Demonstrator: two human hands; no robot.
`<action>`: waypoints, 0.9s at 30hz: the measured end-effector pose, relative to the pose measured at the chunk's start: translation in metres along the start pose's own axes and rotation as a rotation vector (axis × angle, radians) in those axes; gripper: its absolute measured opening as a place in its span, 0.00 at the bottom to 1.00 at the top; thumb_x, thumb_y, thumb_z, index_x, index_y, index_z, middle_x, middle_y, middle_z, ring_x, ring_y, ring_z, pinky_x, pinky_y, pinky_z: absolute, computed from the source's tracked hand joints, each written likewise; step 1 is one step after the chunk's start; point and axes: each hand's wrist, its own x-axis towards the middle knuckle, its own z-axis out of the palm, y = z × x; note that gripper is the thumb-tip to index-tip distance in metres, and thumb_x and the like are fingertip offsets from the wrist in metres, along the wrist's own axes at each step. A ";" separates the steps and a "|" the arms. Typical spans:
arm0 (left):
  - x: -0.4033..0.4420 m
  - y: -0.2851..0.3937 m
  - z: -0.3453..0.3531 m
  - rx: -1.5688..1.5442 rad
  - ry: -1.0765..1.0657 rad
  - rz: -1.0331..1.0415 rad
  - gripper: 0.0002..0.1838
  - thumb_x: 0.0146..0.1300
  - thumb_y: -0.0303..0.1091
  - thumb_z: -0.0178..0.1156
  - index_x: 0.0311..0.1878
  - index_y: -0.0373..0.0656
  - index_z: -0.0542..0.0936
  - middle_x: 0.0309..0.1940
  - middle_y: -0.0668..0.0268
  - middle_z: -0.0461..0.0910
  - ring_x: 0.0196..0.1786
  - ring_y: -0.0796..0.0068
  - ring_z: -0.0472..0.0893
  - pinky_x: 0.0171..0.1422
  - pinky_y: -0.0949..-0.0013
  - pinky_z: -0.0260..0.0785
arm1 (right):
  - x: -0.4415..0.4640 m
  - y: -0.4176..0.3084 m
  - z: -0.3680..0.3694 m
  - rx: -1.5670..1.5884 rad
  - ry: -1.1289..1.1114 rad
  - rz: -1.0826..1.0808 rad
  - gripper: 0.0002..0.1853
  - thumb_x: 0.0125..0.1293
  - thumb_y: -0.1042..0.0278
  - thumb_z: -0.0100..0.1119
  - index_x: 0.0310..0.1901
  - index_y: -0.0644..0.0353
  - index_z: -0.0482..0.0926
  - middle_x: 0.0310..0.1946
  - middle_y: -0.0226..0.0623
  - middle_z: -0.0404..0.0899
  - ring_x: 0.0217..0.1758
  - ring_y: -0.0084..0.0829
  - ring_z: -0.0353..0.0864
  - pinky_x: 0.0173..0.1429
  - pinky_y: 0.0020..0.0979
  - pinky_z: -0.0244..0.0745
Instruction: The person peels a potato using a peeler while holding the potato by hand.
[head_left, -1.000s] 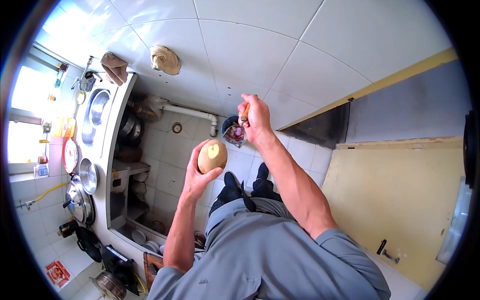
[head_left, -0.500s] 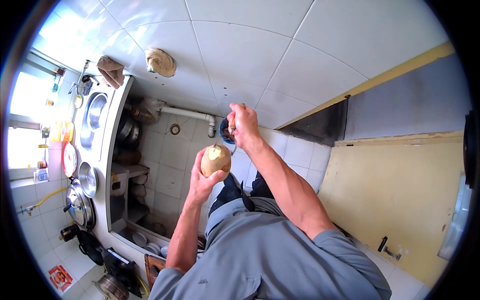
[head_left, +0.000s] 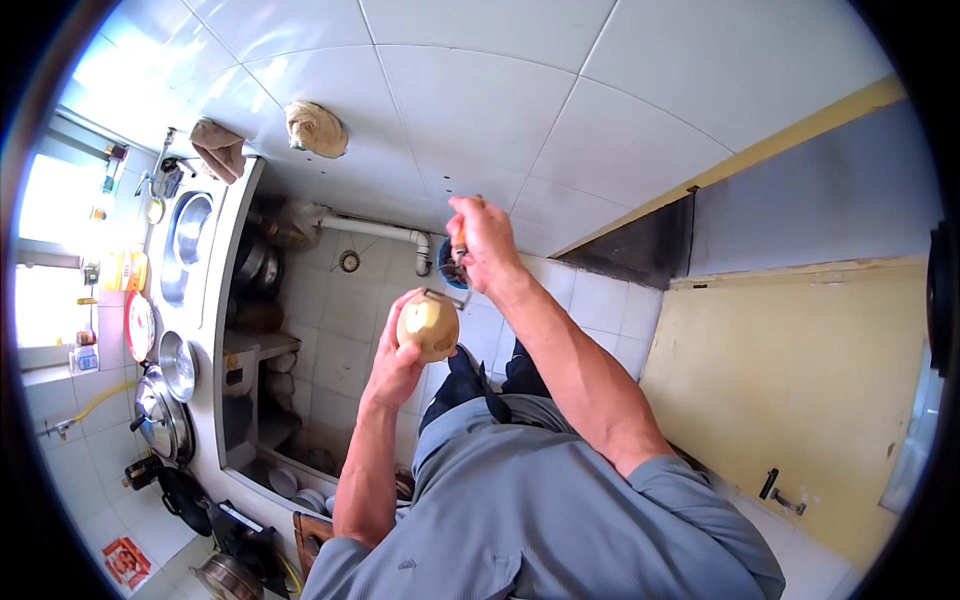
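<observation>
My left hand (head_left: 394, 368) is closed around a large potato (head_left: 430, 328), whose light brown skin has pale peeled patches. In my right hand (head_left: 486, 243) is a peeler (head_left: 459, 243) with an orange-brown handle. Its metal head lies at the top edge of the potato, seemingly touching it. Below both hands, on the floor, stands a blue bin (head_left: 447, 272) with dark scraps inside, partly hidden by my right hand.
To the left runs a white counter (head_left: 208, 330) with a sink, metal bowls (head_left: 178, 362) and a lidded pot (head_left: 160, 412). A white drain pipe (head_left: 375, 231) crosses near the tiled wall. Cloths (head_left: 316, 130) hang on that wall. A yellowish door (head_left: 780, 390) is on the right.
The peeler's head has come to the potato's top edge from beside it. My left hand has turned the potato slightly, and my right hand has shifted a little up and left.
</observation>
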 end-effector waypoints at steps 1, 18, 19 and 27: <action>0.001 -0.001 0.001 -0.038 0.014 -0.008 0.49 0.52 0.51 0.77 0.73 0.46 0.62 0.62 0.63 0.72 0.63 0.64 0.78 0.56 0.53 0.82 | 0.000 0.002 0.002 0.002 0.004 -0.003 0.10 0.66 0.59 0.58 0.32 0.55 0.73 0.21 0.26 0.70 0.21 0.19 0.67 0.20 0.24 0.57; -0.003 0.002 0.017 -0.119 0.134 0.134 0.52 0.56 0.72 0.64 0.75 0.51 0.61 0.68 0.61 0.70 0.67 0.59 0.74 0.62 0.50 0.76 | 0.028 0.022 -0.059 0.161 0.318 -0.062 0.08 0.68 0.64 0.55 0.33 0.56 0.71 0.22 0.31 0.72 0.17 0.19 0.63 0.14 0.23 0.51; -0.002 -0.001 0.017 -0.100 0.141 0.136 0.48 0.60 0.75 0.58 0.74 0.51 0.63 0.69 0.62 0.70 0.68 0.61 0.73 0.62 0.50 0.75 | 0.017 0.019 -0.043 0.179 0.285 -0.070 0.09 0.67 0.61 0.57 0.33 0.54 0.72 0.22 0.29 0.72 0.18 0.19 0.65 0.15 0.23 0.52; 0.003 -0.017 0.012 -0.086 0.166 0.094 0.44 0.62 0.72 0.58 0.71 0.50 0.67 0.66 0.63 0.74 0.66 0.64 0.76 0.61 0.52 0.75 | -0.028 0.013 0.023 0.072 0.094 -0.211 0.14 0.71 0.58 0.56 0.47 0.60 0.74 0.20 0.29 0.73 0.18 0.19 0.68 0.17 0.24 0.57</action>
